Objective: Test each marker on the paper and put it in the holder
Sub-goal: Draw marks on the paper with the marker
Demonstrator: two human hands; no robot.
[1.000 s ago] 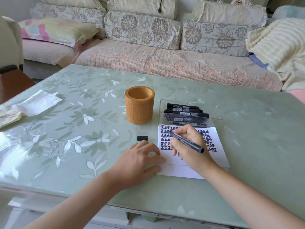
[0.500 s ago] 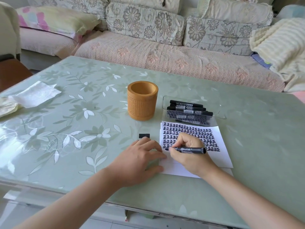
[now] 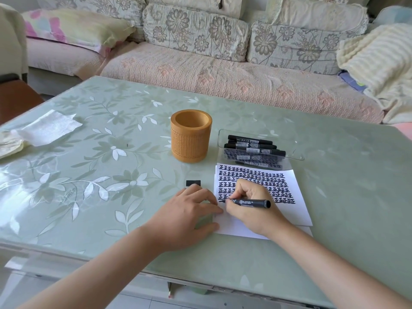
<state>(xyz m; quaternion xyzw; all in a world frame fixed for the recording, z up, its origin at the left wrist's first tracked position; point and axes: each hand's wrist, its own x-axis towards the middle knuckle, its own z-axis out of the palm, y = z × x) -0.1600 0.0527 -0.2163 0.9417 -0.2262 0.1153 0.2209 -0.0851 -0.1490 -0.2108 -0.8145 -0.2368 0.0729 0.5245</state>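
My right hand (image 3: 249, 205) is on the paper (image 3: 298, 216). Its fingers (image 3: 242, 190) are curled tight around a black marker (image 3: 250, 202). The marker lies almost flat. Its tip touches the paper at the left end of the lowest row of black marks, and its back end points to the right.

My left hand (image 3: 189, 217) lies on the tabletop (image 3: 345, 197) just left of the paper. Its fingers (image 3: 208, 196) are loose and hold nothing. One fingertip rests at the paper's left edge. A small black cap (image 3: 193, 182) lies on the tabletop right at the tips of those fingers.

The round brown holder (image 3: 191, 137) stands upright farther back, behind my left hand. To its right sits a clear tray (image 3: 294, 150) with more black markers (image 3: 254, 146) lying on their sides in it. The tray's near edge sits at the far edge of the paper.

A white tissue (image 3: 49, 128) lies far off to the left. A flowery sofa (image 3: 223, 70) stands behind the tabletop.
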